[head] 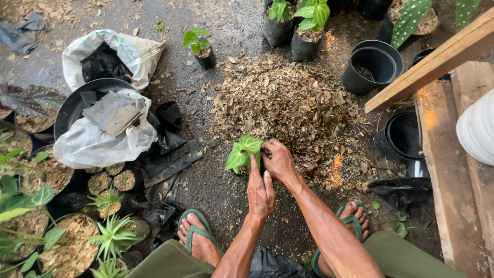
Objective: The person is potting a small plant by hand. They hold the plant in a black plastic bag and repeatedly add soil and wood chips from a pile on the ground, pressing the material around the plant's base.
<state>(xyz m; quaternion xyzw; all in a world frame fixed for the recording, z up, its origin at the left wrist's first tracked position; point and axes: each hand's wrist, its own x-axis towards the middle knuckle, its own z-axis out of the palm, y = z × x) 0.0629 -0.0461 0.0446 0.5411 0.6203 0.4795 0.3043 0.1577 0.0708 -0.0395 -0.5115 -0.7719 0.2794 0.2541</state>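
Looking down from your head, far left you've got pots of dry mulch with spiky little green plants poking up, and behind them a black tub stuffed with a crumpled white plastic sack and a flat grey slab on top. Another white sack with a black bag inside lies further back on the wet ground. Some loose black plastic bags are lying flat just right of the tub.

Moving to the middle: your left hand is stretched forward, fingers straight and together, pressed against the base of the small seedling. Your right hand sits just beside it, fingers curled in around the stem area, touching the left hand. I can't tell how tight that grip is since the leaves cover it. The seedling stands upright at the near edge of the big pile of brown leaf mulch, with its broad green leaves leaning left. Your feet in green flip-flops are on either side.

Behind the pile, a few small potted plants in black bags. To the right, empty black pots, then a wooden plank angled across, and a white rounded container at the edge.
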